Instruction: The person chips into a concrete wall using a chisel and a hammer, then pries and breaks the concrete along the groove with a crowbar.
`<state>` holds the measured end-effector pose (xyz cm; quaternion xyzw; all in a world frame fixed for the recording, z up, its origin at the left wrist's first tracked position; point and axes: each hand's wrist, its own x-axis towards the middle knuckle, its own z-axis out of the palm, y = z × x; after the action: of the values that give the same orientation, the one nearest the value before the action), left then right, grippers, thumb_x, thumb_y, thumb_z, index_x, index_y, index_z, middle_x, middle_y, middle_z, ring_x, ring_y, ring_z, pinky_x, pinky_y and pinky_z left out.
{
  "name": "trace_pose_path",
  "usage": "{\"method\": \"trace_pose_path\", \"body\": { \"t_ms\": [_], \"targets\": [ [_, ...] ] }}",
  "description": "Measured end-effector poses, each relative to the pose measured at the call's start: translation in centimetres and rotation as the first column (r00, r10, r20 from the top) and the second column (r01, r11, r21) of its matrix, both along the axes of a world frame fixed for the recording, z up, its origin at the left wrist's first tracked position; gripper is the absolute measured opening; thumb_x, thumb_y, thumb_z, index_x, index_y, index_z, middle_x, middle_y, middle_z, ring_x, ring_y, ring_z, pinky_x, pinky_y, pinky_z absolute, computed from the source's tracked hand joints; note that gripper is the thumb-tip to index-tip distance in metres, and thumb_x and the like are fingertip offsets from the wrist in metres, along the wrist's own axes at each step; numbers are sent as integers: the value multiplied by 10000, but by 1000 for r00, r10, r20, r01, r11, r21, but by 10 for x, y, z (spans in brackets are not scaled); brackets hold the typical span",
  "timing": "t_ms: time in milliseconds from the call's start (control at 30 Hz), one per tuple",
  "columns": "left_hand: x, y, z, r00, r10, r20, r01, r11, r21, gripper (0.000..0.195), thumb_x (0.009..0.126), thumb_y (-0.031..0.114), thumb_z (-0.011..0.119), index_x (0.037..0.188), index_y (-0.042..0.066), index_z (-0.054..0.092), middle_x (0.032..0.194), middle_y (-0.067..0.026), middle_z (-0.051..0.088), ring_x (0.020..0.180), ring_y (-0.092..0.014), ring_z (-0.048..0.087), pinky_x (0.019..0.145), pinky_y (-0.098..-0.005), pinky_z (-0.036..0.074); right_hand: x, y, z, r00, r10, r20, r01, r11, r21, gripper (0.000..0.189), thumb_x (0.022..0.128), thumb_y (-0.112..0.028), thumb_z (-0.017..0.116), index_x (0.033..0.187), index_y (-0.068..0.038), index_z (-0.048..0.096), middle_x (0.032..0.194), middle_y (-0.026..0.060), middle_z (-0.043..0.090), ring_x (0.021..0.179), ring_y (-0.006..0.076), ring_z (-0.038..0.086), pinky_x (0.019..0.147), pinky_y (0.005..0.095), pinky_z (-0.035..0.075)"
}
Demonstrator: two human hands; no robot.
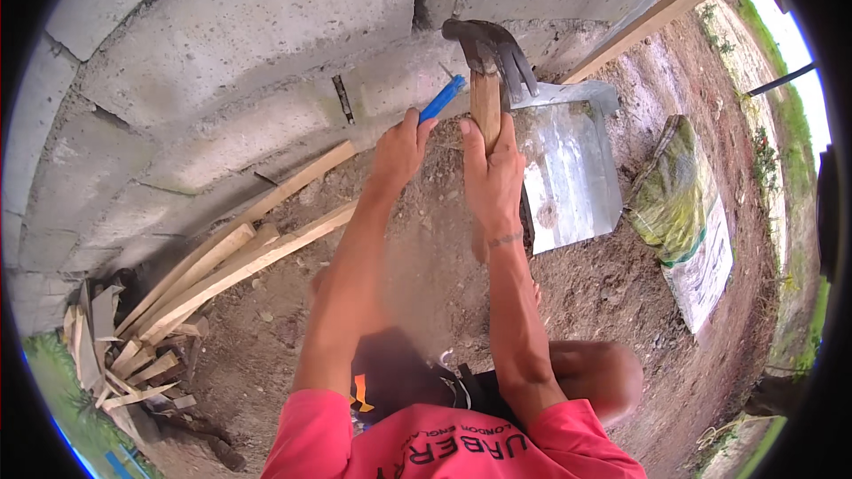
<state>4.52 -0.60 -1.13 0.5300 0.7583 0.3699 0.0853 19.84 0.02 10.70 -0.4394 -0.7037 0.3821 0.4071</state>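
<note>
My left hand [398, 150] is closed around a blue tool handle [440, 100], whose thin metal tip points up and left towards a concrete block wall [266, 33]. What kind of tool it is, I cannot tell. In my right hand [494, 176] is the wooden handle of a claw hammer [486, 96]. The dark steel hammer head is up, beside the blue handle and apart from it, with its claw to the right.
Bent sheet metal [572, 173] lies on the soil right of my right hand. Beyond it rests a woven sack [685, 219]. Long wooden boards [266, 253] and a heap of offcuts [140, 366] lie along the wall at left. A wooden beam [665, 10] slants at upper right.
</note>
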Motion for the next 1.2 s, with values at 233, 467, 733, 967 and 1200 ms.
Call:
{"method": "trace_pose_path", "body": {
  "t_ms": [233,467,733,967,1200],
  "targets": [
    [4,-6,52,987,51,151,-64,995,82,417,1045,436,415,976,34,501,641,-174,571,596,-408,593,557,-466,453,40,-28,-21,921,-134,-367,5,943,-333,322,1000,-338,552,964,-24,487,589,27,554,469,119,533,432,270,399],
    [-4,29,53,968,60,243,-119,964,236,485,1051,452,377,940,11,546,624,-151,564,561,-337,586,563,-439,448,45,-26,-35,936,-111,-334,40,976,-213,287,998,-301,539,1050,-20,512,678,25,565,538,79,537,490,244,419],
    [-7,51,19,863,-55,502,-154,918,365,519,1040,484,396,808,33,509,600,-69,494,561,-172,476,556,-350,406,42,-5,-54,998,55,-11,-48,946,322,320,863,-146,685,1115,35,606,975,207,641,772,354,659,649,422,512],
    [10,72,2,225,-425,877,-245,846,473,304,1028,275,529,817,60,570,717,27,542,626,-72,472,603,-245,412,47,49,-30,903,202,379,-412,656,632,395,826,-191,732,1098,21,540,874,157,631,743,360,660,628,422,529],
    [1,73,6,427,-266,864,-275,872,404,584,948,661,460,694,135,459,573,44,420,486,-67,386,450,-241,277,25,48,-18,837,180,517,-493,660,567,416,798,-191,756,1089,-3,525,849,139,616,745,327,653,581,409,524]
  ]
}}
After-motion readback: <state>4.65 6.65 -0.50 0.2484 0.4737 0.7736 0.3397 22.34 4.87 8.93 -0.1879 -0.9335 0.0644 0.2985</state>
